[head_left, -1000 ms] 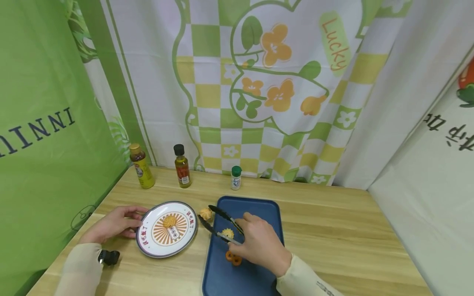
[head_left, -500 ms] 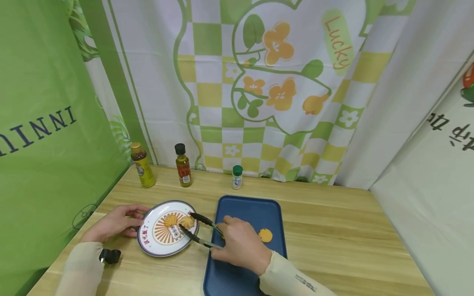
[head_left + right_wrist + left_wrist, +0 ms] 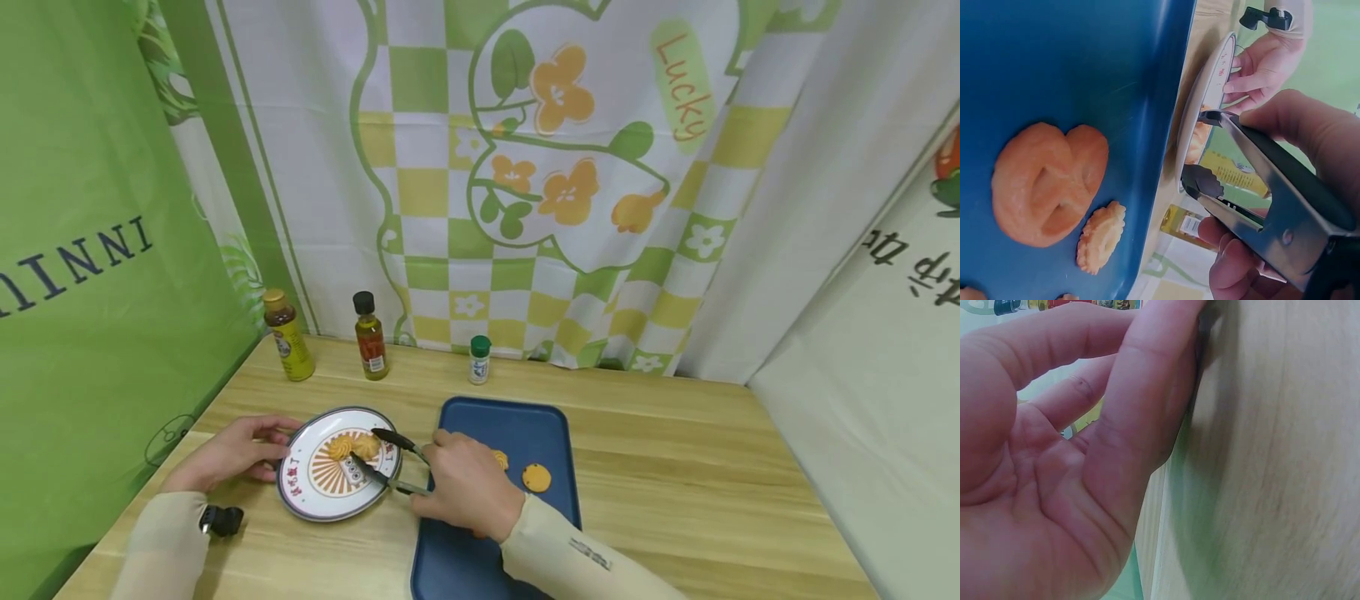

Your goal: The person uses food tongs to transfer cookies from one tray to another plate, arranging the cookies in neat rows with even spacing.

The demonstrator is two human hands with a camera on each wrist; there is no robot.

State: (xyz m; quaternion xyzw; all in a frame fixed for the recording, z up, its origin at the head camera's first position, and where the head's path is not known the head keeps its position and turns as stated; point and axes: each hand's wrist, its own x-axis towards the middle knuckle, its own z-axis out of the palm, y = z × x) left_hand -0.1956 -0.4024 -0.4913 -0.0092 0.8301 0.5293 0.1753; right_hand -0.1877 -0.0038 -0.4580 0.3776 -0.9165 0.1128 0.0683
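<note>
My left hand [image 3: 231, 457] grips the left rim of a white plate [image 3: 306, 500] with orange rays and red lettering. My right hand [image 3: 468, 487] holds black-tipped metal tongs [image 3: 408, 486] over the plate's right side. Between the tong tips sits a piped swirl cookie [image 3: 366, 447], beside another swirl cookie [image 3: 340, 447] on the plate. Seen from the right wrist, the tong tips stand apart on either side of the cookie [image 3: 1199, 142]; whether they touch it I cannot tell. The left wrist view shows mostly my left palm [image 3: 1054, 487] and fingers.
A blue tray [image 3: 517, 417] bears a round cookie [image 3: 536, 477], a scalloped cookie [image 3: 1100, 237] and a pretzel-shaped cookie [image 3: 1047, 184], the last mostly hidden by my right hand in the head view. Behind stand a yellow bottle [image 3: 291, 346], an oil bottle [image 3: 371, 342] and a green-capped shaker [image 3: 479, 362].
My right hand and the tongs have moved left from the tray's left edge to the plate, bringing the second swirl cookie next to the first. My left hand stays at the rim.
</note>
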